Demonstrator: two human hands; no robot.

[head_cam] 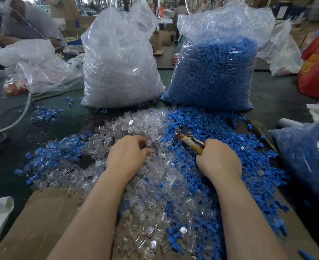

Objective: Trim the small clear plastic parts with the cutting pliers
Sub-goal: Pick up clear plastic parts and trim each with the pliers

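Note:
A heap of small clear plastic parts [136, 128] covers the middle of the table, with a heap of blue parts [220, 128] to its right. My left hand [127, 153] lies palm down on the clear heap, fingers curled into the parts; whether it holds one is hidden. My right hand [218, 160] grips the handles of the cutting pliers [187, 138]. Their jaws point up and left over the border between the blue and clear parts.
Behind the heaps stand a big bag of clear parts [117, 59] and a bag of blue parts [215, 68]. Another blue-filled bag [308, 156] sits at the right. Cardboard [42, 218] lies under the near parts. A person [29, 21] works at the far left.

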